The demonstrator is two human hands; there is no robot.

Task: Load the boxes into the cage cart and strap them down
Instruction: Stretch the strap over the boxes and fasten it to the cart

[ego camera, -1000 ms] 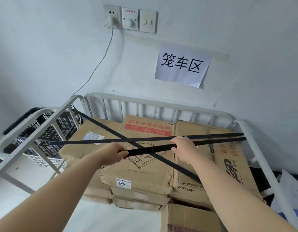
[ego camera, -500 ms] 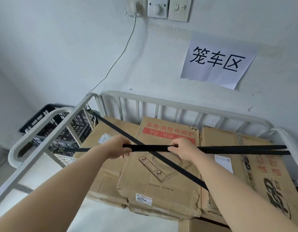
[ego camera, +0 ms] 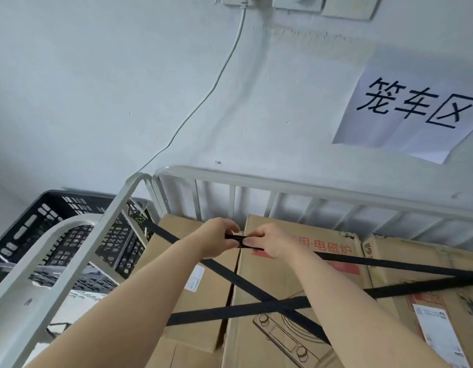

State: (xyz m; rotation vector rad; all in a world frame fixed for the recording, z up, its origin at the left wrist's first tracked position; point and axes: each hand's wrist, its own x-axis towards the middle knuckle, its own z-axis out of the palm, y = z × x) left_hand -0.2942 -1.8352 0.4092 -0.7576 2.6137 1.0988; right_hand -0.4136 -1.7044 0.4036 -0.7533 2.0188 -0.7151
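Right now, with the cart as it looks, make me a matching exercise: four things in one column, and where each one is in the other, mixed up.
Things: 1 black crate; 2 paper sign; 3 strap end; 4 white cable.
Places: A pinched between left hand and right hand; B outside the left rail; C stuck flat on the wall, upper right; D hanging down toward the cart's back corner.
Pairs: 1-B, 2-C, 3-A, 4-D.
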